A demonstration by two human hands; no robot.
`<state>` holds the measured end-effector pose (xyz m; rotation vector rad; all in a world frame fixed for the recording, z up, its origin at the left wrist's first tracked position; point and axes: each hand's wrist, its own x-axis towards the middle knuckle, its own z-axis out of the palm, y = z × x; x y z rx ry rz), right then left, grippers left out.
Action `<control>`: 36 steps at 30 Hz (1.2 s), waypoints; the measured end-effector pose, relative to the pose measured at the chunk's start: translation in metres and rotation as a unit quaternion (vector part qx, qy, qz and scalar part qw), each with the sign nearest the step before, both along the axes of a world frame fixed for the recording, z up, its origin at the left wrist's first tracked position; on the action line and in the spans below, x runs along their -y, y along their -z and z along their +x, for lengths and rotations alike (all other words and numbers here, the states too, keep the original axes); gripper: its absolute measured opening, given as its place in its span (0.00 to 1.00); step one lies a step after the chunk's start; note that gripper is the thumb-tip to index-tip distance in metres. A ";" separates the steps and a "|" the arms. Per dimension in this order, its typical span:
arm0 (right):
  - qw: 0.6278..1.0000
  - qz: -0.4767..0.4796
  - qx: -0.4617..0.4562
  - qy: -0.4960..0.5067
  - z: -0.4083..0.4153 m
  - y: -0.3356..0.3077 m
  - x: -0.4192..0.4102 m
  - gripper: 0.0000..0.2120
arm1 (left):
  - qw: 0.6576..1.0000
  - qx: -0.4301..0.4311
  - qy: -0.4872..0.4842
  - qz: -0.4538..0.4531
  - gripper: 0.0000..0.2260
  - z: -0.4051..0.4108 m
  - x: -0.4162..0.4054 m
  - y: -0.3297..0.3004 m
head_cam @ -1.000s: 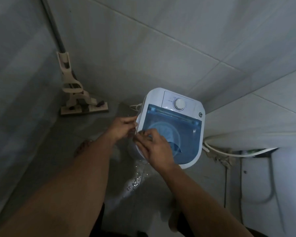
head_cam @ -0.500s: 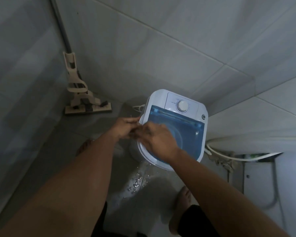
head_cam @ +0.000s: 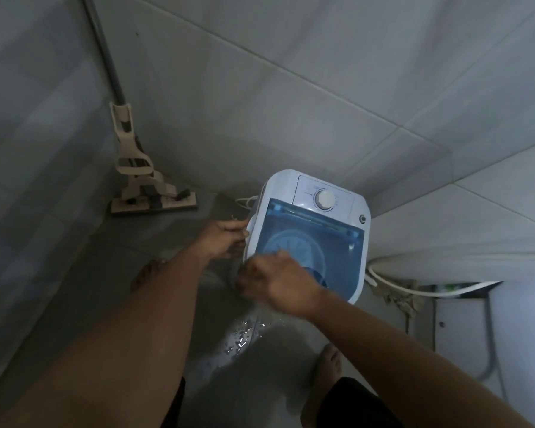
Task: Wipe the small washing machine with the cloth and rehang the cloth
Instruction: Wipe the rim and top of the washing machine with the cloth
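Since half a second ago the right hand has slid back from the middle of the blue lid toward the near left corner of the small washing machine, so more of the lid is now uncovered. The left hand has stayed at the left side of the machine.

The machine stands on the wet grey floor, close to the tiled wall, with its white dial on the far side. The left hand touches the white edge of the machine, its fingers curled around that edge. The right hand is blurred; its fingers are bent downward at the corner, but I cannot tell if they grip something. A cloth I cannot make out in either hand.

A beige mop leans in the left corner. A white hose lies to the right of the machine. Two bare feet stand on the floor.
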<state>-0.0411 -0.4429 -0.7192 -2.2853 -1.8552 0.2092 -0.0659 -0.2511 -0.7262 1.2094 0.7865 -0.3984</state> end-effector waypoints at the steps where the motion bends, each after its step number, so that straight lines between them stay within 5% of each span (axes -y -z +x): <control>1: 0.998 -0.017 -0.003 -0.056 -0.010 -0.002 0.009 0.09 | 1.000 -0.001 -0.003 0.003 0.16 0.001 0.000 0.003; 4: 0.998 -0.013 -0.005 -0.056 0.003 -0.020 0.014 0.10 | 1.000 0.005 -0.002 -0.002 0.16 0.001 0.001 0.003; 10: 0.955 0.069 0.064 0.283 0.074 -0.031 -0.019 0.14 | 1.000 0.012 0.012 0.008 0.16 0.000 0.000 -0.003; 12: 0.966 0.061 0.036 0.248 0.047 -0.013 -0.023 0.14 | 1.000 0.018 0.013 0.009 0.17 0.000 0.001 -0.002; 18: 0.996 0.008 -0.004 -0.087 -0.025 -0.001 0.018 0.10 | 0.999 0.024 0.017 0.019 0.16 0.001 0.000 0.009; 22: 0.992 0.075 0.012 0.098 0.031 -0.028 0.000 0.14 | 0.999 0.030 0.017 0.013 0.18 0.001 0.001 0.003; 25: 0.943 0.096 0.033 0.316 0.068 -0.034 -0.012 0.14 | 0.999 0.029 0.023 0.017 0.17 0.000 0.001 0.002; 32: 0.986 0.055 -0.006 0.160 -0.015 0.001 0.058 0.15 | 0.999 0.024 0.025 0.021 0.18 0.002 -0.001 0.013; 34: 0.977 0.058 0.016 0.206 0.006 -0.004 0.087 0.15 | 0.999 0.017 0.026 0.025 0.18 0.002 0.000 0.015; 36: 0.925 0.105 0.014 0.366 0.035 -0.010 0.110 0.15 | 0.999 0.016 0.027 0.027 0.18 0.002 0.001 0.015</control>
